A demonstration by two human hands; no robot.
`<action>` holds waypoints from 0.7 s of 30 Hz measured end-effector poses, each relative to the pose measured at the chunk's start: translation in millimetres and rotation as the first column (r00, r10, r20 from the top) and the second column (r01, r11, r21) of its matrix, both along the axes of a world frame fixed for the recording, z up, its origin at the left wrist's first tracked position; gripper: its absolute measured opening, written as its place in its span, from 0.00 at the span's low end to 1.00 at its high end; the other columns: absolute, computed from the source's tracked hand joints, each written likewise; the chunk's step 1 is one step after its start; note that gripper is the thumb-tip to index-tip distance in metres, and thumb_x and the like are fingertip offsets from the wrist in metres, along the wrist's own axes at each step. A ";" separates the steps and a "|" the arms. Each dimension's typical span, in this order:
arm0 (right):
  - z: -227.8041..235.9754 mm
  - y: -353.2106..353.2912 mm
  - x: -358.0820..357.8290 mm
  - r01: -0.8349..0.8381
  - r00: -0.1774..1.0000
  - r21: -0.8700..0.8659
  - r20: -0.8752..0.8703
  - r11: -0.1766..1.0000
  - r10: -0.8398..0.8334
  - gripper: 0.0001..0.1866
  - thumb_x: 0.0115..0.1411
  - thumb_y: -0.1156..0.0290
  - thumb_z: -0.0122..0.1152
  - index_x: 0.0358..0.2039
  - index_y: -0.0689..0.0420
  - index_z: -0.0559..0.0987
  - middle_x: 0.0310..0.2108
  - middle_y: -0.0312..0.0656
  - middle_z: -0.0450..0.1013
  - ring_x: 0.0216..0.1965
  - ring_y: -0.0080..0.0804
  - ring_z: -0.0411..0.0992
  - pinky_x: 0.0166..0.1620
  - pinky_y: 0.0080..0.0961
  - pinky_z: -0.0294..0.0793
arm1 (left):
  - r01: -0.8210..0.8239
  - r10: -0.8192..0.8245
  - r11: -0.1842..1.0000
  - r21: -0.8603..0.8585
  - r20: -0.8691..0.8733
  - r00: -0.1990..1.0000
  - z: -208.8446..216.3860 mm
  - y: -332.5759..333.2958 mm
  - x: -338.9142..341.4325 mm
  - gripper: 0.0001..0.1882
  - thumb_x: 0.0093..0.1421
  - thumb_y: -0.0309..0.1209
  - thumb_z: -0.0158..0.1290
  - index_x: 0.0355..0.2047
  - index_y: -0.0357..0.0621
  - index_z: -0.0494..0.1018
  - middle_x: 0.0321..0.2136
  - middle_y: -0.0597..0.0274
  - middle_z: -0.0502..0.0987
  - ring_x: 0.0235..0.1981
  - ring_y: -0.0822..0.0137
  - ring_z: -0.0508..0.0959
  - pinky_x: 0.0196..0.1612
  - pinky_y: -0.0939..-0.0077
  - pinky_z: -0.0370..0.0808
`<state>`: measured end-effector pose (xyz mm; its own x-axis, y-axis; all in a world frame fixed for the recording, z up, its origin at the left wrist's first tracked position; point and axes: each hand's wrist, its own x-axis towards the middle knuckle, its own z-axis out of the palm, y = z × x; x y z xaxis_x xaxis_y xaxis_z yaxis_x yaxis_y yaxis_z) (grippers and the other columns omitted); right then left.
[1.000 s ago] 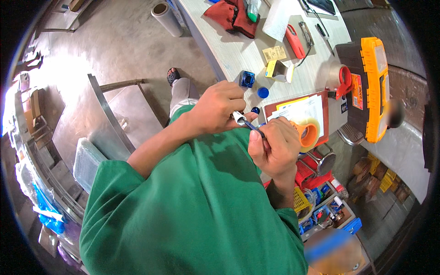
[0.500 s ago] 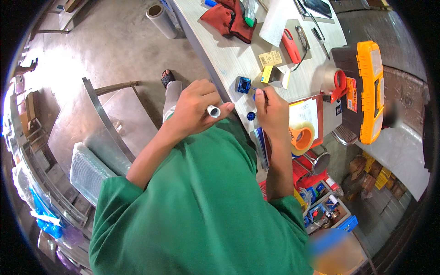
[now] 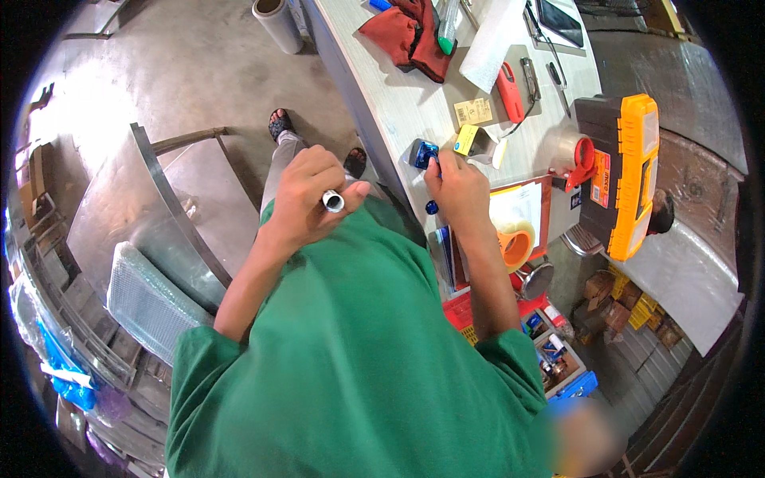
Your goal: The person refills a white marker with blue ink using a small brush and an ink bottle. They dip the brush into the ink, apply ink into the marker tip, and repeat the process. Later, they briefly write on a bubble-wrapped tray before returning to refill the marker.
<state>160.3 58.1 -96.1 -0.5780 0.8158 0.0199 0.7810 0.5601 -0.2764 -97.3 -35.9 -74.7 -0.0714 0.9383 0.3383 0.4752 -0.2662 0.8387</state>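
Observation:
My left hand (image 3: 307,195) is closed round a short whitish tube (image 3: 333,201), its hollow end pointing up past the thumb. It is held off the table, in front of my body. My right hand (image 3: 460,191) reaches over the table's near edge, fingers pinched together at a small glass bottle of blue ink (image 3: 425,154). Whatever the fingertips may hold is hidden. A round blue cap (image 3: 432,207) lies on the table just left of the right wrist. Beyond the right hand is an opened yellow-and-black small box (image 3: 472,141).
Right of my right forearm are an orange-cored tape roll (image 3: 516,243) and a clipboard with papers (image 3: 518,203). Farther along stand a red tape dispenser (image 3: 582,163) and a black-and-orange toolbox (image 3: 610,175). Red cloth (image 3: 410,36) and a red cutter (image 3: 508,92) lie at the far side.
The right hand has moved closer to the ink bottle, its fingertips now at the bottle. The left hand still grips the tube and has shifted slightly left. The whole view has shifted a little.

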 end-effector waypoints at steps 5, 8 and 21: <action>2.8 -4.7 -2.5 0.023 0.999 0.018 0.023 1.000 -0.024 0.10 0.63 0.68 0.63 0.29 0.56 0.71 0.23 0.46 0.74 0.24 0.49 0.77 0.29 0.44 0.77 | -0.028 0.027 0.999 -0.021 -0.017 0.999 3.0 2.0 -17.2 0.19 0.55 0.28 0.68 0.18 0.42 0.67 0.20 0.60 0.67 0.24 0.57 0.68 0.29 0.62 0.64; 4.3 -4.4 -4.1 0.007 1.000 0.027 0.022 1.000 -0.008 0.11 0.62 0.69 0.64 0.28 0.56 0.71 0.23 0.46 0.74 0.24 0.49 0.76 0.29 0.43 0.77 | -0.017 0.017 0.999 -0.028 -0.020 1.000 5.4 5.9 -24.7 0.19 0.55 0.28 0.68 0.18 0.42 0.66 0.20 0.60 0.66 0.24 0.57 0.68 0.30 0.62 0.64; 9.9 -8.8 -8.0 0.078 0.997 -0.032 0.008 0.996 -0.078 0.11 0.61 0.70 0.64 0.26 0.56 0.71 0.21 0.47 0.74 0.24 0.52 0.75 0.29 0.47 0.76 | 0.032 -0.033 0.999 -0.030 -0.023 0.999 10.5 13.9 -47.3 0.21 0.55 0.31 0.69 0.19 0.41 0.66 0.20 0.59 0.66 0.24 0.57 0.66 0.29 0.61 0.64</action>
